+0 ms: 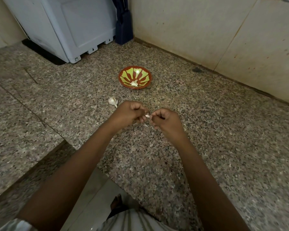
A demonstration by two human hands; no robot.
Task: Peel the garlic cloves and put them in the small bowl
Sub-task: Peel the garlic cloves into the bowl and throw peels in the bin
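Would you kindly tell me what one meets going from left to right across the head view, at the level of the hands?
Loose garlic piece → left hand → garlic clove pinched between both hands → right hand. The bowl overlaps these, so it is omitted.

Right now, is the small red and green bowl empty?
Not empty: the red and green bowl holds white peeled garlic cloves at its bottom.

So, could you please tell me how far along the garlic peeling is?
Done: some peeled cloves lie in the bowl. In hand: the left hand and right hand pinch one clove between them. Left: the garlic piece on the counter, unpeeled.
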